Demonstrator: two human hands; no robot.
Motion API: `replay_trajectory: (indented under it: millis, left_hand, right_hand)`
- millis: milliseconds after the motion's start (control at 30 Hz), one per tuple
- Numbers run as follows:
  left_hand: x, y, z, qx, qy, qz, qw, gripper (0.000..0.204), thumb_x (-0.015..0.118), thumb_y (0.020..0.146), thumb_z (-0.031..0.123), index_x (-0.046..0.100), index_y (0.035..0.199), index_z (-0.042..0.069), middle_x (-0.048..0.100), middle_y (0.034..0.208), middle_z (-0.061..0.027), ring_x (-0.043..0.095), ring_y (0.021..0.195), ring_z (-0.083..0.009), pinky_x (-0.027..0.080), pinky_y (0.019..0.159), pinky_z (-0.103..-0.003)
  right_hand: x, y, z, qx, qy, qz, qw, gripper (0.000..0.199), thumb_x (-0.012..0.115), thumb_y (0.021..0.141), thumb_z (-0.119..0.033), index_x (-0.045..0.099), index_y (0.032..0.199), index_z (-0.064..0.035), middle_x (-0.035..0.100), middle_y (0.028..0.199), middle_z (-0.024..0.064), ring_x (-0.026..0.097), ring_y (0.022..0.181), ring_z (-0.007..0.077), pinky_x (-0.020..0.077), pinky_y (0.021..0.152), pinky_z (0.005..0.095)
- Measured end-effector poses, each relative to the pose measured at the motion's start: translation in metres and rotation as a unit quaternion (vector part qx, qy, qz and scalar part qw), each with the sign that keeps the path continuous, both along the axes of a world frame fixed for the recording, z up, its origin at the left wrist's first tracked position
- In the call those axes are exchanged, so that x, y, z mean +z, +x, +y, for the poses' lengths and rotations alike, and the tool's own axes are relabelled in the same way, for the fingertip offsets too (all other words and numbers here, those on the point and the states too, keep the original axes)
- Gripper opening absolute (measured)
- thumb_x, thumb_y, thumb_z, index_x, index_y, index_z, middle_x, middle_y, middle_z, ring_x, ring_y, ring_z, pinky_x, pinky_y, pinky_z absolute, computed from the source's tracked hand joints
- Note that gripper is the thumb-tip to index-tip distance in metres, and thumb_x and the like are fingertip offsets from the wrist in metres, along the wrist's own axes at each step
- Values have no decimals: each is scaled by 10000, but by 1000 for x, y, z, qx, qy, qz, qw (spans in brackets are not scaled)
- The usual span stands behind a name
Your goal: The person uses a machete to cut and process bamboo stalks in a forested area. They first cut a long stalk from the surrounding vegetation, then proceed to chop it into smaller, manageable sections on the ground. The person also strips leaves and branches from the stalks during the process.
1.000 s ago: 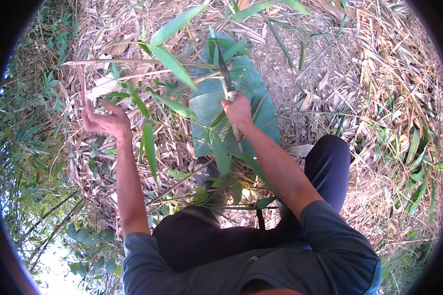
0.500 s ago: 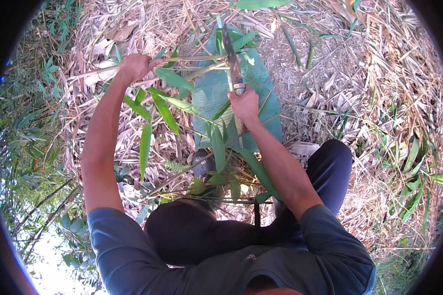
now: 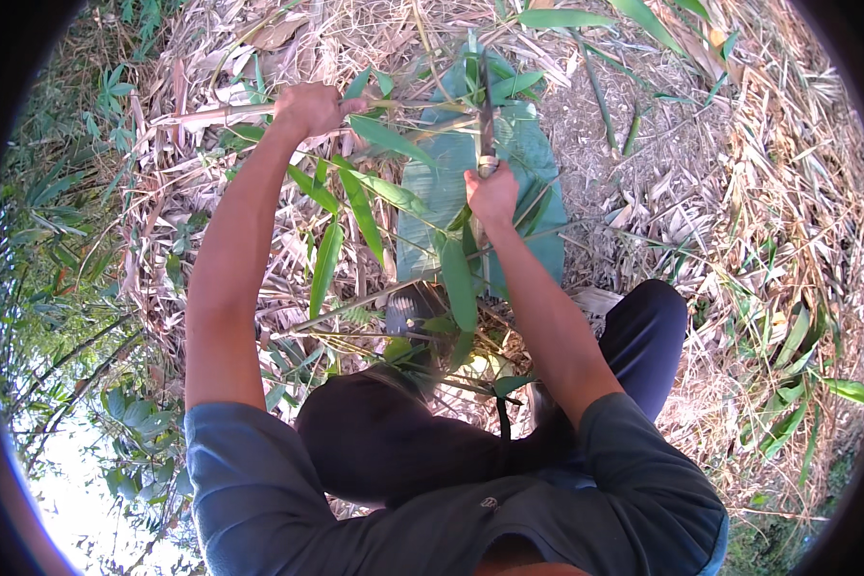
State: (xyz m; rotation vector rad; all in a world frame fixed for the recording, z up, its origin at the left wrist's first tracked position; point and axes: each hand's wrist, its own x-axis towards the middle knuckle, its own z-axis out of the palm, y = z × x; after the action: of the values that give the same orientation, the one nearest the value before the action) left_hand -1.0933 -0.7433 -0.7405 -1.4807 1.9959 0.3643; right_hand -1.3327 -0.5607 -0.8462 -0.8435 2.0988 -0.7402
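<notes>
My left hand (image 3: 312, 108) is closed around a thin bamboo branch (image 3: 230, 112) that runs sideways toward the blade. In my right hand (image 3: 492, 195) is the handle of a long knife (image 3: 487, 123), its dark blade pointing away from me. The blade stands against the branch where the stems meet; how deep it sits there I cannot tell. Long green bamboo leaves (image 3: 359, 206) hang from the branch between my arms. Under the knife and stems lies a large blue-green banana leaf (image 3: 540, 158) on the ground.
Dry leaf litter (image 3: 634, 216) covers the ground all around. Short cut green stems (image 3: 597, 96) lie at the far right of the banana leaf. My bent knee (image 3: 648, 322) and a shoe (image 3: 408, 309) are close below. Green undergrowth (image 3: 77, 221) borders the left side.
My left hand has shifted right with the branch, closer to the knife. The blade has swung from a leftward tilt to nearly straight ahead. The whole view has also shifted slightly.
</notes>
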Motion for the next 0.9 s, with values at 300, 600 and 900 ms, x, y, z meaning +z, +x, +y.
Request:
replay_trajectory:
  millis: [300,600,900]
  left_hand:
    - [-39,37,-19,-20,-17,44,999,846,285,896,787,723,960,66,697,919,-195,668,942,-362,509,868,-481]
    - [-33,26,-6,16,-11,29,999,871,262,873,818,718,1065,101,696,1059,-158,657,1040,-339,503,927,-484]
    - [-41,35,0,35,-2,16,999,863,243,883,810,727,1038,112,694,1073,-148,656,1040,-325,502,926,-473]
  right_hand:
    - [23,-26,-3,-8,-80,-31,996,270,703,738,-157,601,902,33,646,678,140,630,591,251,495,617,397]
    - [-48,-21,-2,-23,-53,-35,998,248,709,740,-153,605,874,28,619,646,100,592,537,188,484,544,350]
    - [152,-119,-102,-47,-400,-17,915,237,706,756,-142,636,918,16,639,668,90,611,576,173,492,548,326]
